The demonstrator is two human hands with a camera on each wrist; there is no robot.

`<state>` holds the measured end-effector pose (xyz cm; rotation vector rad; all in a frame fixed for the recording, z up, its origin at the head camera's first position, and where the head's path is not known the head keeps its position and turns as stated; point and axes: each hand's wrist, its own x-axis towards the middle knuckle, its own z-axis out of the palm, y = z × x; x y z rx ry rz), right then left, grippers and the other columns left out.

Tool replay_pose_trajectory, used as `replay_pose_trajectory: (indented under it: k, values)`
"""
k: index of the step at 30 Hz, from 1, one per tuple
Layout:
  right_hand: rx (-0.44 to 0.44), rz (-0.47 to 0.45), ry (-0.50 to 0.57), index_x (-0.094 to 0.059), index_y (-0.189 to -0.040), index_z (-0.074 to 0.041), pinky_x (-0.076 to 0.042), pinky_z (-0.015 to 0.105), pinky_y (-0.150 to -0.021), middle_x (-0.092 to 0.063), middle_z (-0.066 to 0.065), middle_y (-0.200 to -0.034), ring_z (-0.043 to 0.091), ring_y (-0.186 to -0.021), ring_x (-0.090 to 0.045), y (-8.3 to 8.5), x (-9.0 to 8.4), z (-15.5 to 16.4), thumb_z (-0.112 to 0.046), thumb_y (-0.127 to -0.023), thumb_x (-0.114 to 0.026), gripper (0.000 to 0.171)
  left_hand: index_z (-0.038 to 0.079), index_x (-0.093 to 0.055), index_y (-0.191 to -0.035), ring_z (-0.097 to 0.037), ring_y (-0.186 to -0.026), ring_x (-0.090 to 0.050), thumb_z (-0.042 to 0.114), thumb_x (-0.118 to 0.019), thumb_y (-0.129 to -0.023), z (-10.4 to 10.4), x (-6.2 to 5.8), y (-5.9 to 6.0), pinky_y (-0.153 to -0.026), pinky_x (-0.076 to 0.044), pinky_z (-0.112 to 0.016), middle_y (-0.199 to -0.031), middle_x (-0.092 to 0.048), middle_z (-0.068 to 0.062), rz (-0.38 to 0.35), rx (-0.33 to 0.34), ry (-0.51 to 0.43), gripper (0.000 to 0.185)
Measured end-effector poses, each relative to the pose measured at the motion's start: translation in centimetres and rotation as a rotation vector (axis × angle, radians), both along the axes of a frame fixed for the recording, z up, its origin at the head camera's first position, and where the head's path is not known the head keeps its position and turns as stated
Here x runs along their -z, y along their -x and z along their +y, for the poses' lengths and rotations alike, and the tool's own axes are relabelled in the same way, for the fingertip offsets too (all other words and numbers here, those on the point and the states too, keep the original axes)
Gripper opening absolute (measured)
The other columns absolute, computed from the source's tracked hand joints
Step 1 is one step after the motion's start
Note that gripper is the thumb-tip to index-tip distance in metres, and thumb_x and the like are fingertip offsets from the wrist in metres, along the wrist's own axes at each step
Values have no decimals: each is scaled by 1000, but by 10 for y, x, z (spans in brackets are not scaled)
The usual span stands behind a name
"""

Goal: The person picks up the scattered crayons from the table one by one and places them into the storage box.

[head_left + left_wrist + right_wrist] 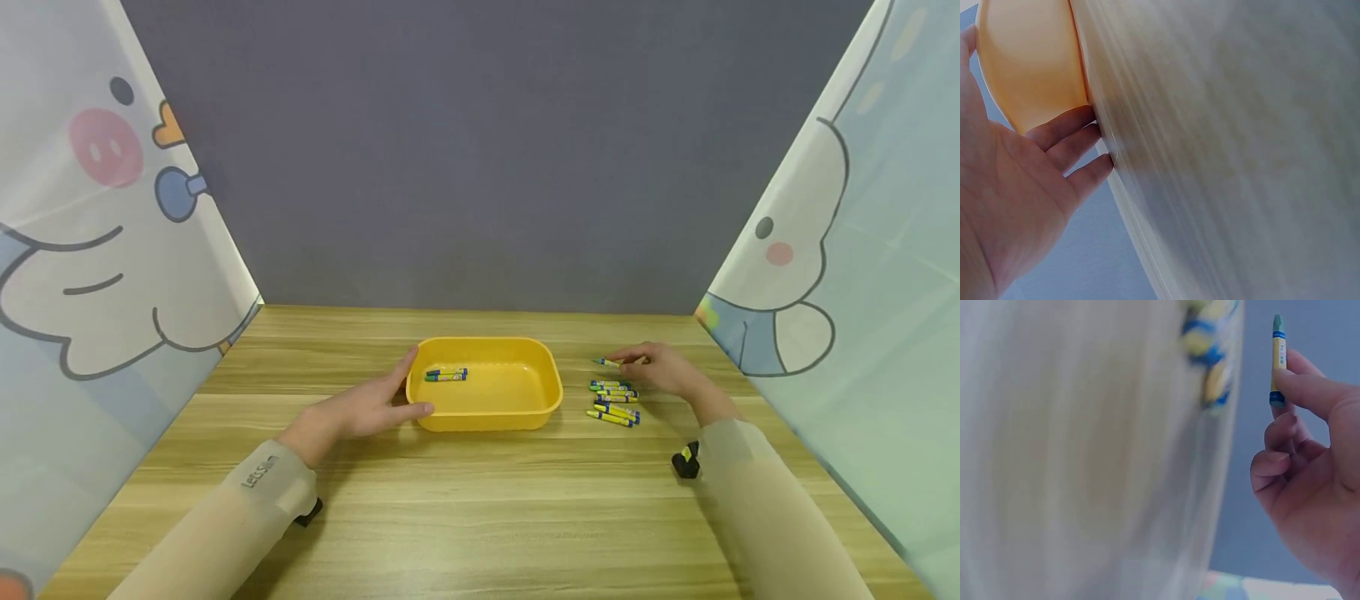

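A green-tipped crayon (1279, 362) with a yellow and blue wrapper is pinched between the thumb and forefinger of my right hand (656, 368), above the table. In the right wrist view its other fingers bend loosely below. Several crayons (615, 397) lie in a loose group beneath this hand. My left hand (367, 406) rests against the left end of a yellow plastic basin (483, 422). Its thumb touches the near rim and the other fingers reach along the outer wall, fairly straight. Inside the basin, at the left, two crayons (447, 377) lie side by side.
The wood-grain table (480, 508) ends at a dark grey back panel (480, 167). Cartoon-printed curtains (97, 275) stand on both sides. Black wrist devices (686, 460) show below both sleeves.
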<state>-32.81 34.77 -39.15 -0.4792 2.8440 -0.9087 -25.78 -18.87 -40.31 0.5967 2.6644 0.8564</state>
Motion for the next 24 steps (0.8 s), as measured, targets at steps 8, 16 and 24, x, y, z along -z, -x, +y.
replay_pose_trajectory:
  k: [8,16,24]
  values:
    - [-84,45,39,-77,-141,-19,-51,35,-71,-70,13,-126,25,-86,-58,-2,-25,-46,-22,-112,-66,32,26,12,-177,-39,-155,-48,76,-60,-101,0,-1,0,-128,-36,-65,-178,-35,-20,6,4,0,116]
    - [-140,61,70,-78,-140,-21,-47,32,-66,-69,11,-122,20,-79,-52,-10,-36,-105,-20,-111,-66,31,24,12,-177,-39,-156,-47,77,-60,-101,0,0,1,-129,-36,-63,-178,-33,-21,5,5,16,117]
    - [-241,40,115,-80,-136,-21,-42,31,-68,-68,10,-124,19,-74,-44,-10,-33,-164,-18,-110,-67,30,23,13,-177,-38,-157,-46,77,-59,-102,-1,1,1,-129,-35,-63,-178,-34,-20,0,8,17,117]
